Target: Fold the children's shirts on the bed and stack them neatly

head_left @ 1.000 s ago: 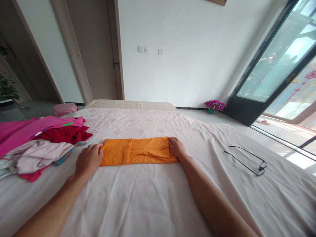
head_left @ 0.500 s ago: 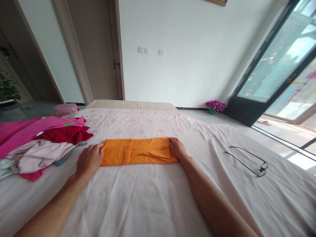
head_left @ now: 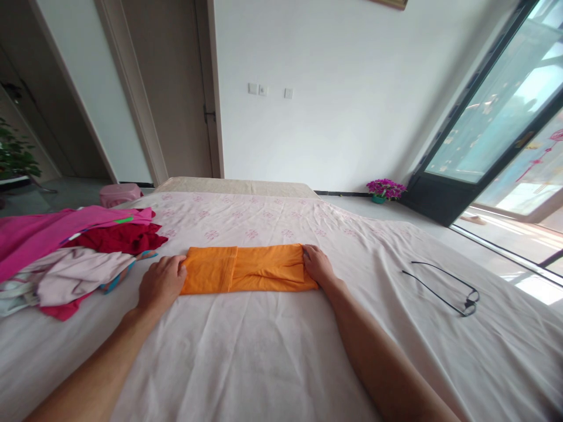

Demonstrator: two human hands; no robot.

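The folded orange cloth (head_left: 268, 264) lay flat across the middle of the bed (head_left: 246, 357), its long sides running roughly along the far edge. The left hand (head_left: 162, 282) had its fingers close together and bent at the cloth's left end; the right hand (head_left: 319, 268) touched the right end with its fingers curled. Whether either hand pinched the layers or merely pressed on them, I could not tell.

The likeliest trouble lay in the folds. The broad flap (head_left: 210, 269) on the left was only laid over, so uneven pulling by the two hands could have slid it askew. Creases ran through the right half, and pressing there without drawing it smooth could have set them. The loose sheet might have rucked up if the cloth was dragged.

The heap of clothes (head_left: 109, 220) sat towards the left edge, its blue strip (head_left: 118, 280) near the left hand, where a sideways sweep could have snagged it. The glasses (head_left: 470, 305), unfolded towards the right edge, risked a knock only from a wide swing of the right arm.
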